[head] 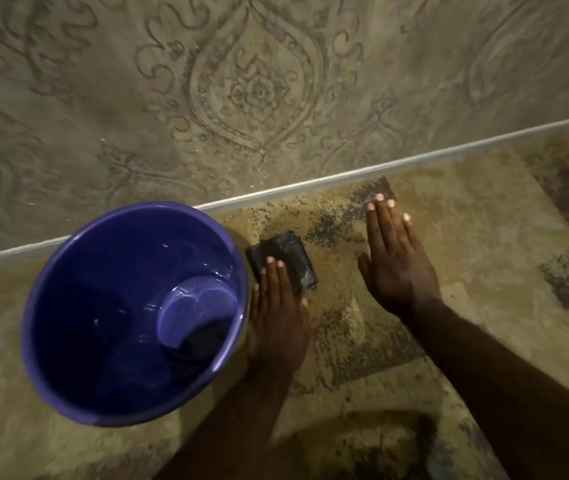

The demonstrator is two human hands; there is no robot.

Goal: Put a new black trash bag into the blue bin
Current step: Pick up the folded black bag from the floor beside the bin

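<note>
Blue bin [68,341] stands upright and unlined on a worn patterned rug [466,254], seen from above, close to a wall [276,81] with ornate embossed wallpaper. Just right of the bin, not quite touching it, lies a folded black bag [288,252], a small flat packet on the rug. Left hand [278,315] is flat and open, fingers together, their tips resting on the near edge of the bag; its side sits right against the bin's rim. Right hand [395,266] is also open and flat, fingers extended, over the rug well right of the bag, holding nothing. No writing or labels are legible.
</note>
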